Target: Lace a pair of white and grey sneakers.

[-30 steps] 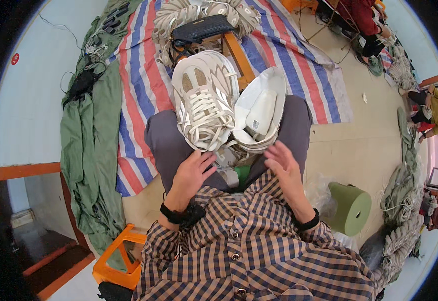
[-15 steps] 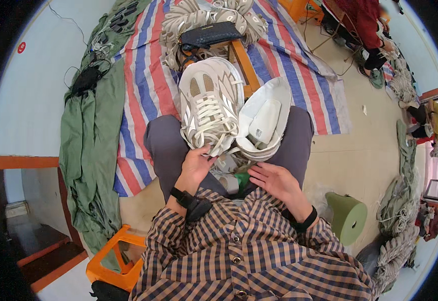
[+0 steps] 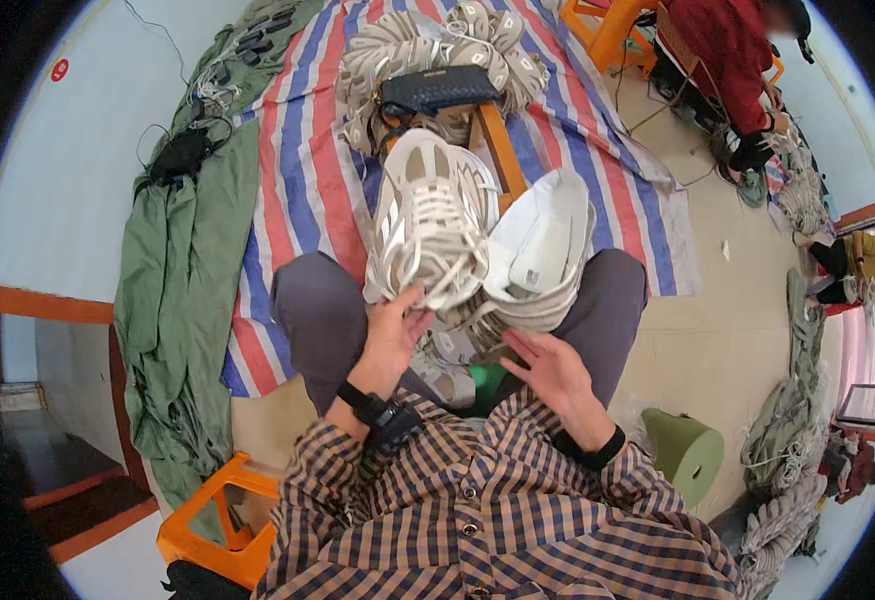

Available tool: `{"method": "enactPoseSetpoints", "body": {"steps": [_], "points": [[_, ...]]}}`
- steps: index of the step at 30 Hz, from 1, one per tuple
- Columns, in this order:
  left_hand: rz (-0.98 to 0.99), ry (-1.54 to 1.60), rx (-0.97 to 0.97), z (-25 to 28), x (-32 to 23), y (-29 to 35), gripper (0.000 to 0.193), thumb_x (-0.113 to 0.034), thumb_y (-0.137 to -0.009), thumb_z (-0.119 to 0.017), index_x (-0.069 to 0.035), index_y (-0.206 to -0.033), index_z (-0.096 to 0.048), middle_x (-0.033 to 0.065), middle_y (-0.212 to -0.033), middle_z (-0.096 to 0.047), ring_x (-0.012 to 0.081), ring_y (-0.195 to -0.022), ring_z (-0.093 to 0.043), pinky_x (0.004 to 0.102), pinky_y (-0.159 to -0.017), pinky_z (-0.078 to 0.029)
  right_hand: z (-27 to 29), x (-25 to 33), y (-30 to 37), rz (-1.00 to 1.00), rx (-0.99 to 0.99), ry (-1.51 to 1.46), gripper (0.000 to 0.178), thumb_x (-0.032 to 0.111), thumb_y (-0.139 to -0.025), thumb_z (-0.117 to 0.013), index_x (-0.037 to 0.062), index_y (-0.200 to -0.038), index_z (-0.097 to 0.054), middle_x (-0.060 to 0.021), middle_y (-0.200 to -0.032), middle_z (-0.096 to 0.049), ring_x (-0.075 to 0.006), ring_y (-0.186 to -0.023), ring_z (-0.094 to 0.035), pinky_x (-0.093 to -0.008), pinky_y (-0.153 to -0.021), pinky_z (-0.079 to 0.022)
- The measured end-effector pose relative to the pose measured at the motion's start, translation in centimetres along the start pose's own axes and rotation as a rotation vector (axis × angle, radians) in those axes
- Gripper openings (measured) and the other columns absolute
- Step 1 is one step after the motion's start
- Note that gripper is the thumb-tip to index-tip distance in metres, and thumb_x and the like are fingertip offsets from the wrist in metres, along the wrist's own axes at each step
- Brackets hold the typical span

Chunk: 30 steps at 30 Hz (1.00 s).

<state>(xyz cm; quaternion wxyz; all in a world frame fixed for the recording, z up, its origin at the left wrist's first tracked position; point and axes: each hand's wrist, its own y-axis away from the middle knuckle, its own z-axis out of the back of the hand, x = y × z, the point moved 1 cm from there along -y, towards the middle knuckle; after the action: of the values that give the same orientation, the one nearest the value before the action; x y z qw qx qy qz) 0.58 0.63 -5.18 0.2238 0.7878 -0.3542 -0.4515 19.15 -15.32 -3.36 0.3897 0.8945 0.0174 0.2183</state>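
The left hand (image 3: 392, 335) grips the heel of the beige-and-white laced mesh sneaker (image 3: 429, 225), whose long axis runs toward 12 o'clock; the right hand (image 3: 554, 372) lies open, farther away.

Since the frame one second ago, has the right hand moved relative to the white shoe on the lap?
Yes. The right hand has drawn back toward the body: earlier it touched the white shoe, now it hovers open just below it, apart from the shoe.
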Motion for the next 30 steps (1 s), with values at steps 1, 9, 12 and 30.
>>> {"method": "enactPoseSetpoints", "body": {"steps": [1,9,12,30], "points": [[-0.006,-0.009,0.001,-1.0,-0.9,0.5,0.042,-0.017,-0.079,-0.070,-0.013,-0.117,-0.051,0.0021,-0.112,-0.055,0.0209,-0.100,-0.055,0.0344,-0.090,-0.045,-0.1,0.5,-0.2,-0.009,0.024,0.028,0.025,0.009,-0.083,-0.059,-0.0020,-0.105,-0.056,-0.0165,-0.131,-0.046,-0.0292,-0.127,-0.038,-0.0530,-0.106,-0.028],[-0.056,-0.097,-0.025,-1.8,-0.5,1.6,0.043,-0.017,-0.081,-0.069,-0.013,-0.119,-0.048,0.0013,-0.111,-0.057,0.0188,-0.098,-0.057,0.0332,-0.084,-0.047,2.3,0.4,-5.4,-0.084,-0.098,0.036,0.035,0.000,-0.079,-0.059,0.0021,-0.114,-0.051,-0.0146,-0.119,-0.052,-0.0286,-0.116,-0.045,-0.0510,-0.103,-0.033],[-0.122,-0.097,-0.060,-1.9,-1.1,3.1,0.045,-0.014,-0.080,-0.068,-0.012,-0.120,-0.046,0.0020,-0.109,-0.057,0.0190,-0.096,-0.058,0.0323,-0.083,-0.047,1.5,-0.1,-3.0,0.023,-0.051,0.098,0.033,-0.002,-0.080,-0.057,0.0032,-0.112,-0.052,-0.0129,-0.119,-0.053,-0.0277,-0.115,-0.047,-0.0504,-0.103,-0.033],[-0.677,-0.391,-0.272,0.5,-6.5,5.3,0.039,-0.018,-0.087,-0.061,0.002,-0.114,-0.040,0.0101,-0.098,-0.055,0.0189,-0.088,-0.060,0.0314,-0.078,-0.050,-6.8,2.4,-1.5,0.610,0.142,1.301,0.023,0.014,-0.083,-0.058,-0.0056,-0.096,-0.054,-0.0136,-0.080,-0.064,-0.0205,-0.073,-0.061,-0.0309,-0.067,-0.048]]}}
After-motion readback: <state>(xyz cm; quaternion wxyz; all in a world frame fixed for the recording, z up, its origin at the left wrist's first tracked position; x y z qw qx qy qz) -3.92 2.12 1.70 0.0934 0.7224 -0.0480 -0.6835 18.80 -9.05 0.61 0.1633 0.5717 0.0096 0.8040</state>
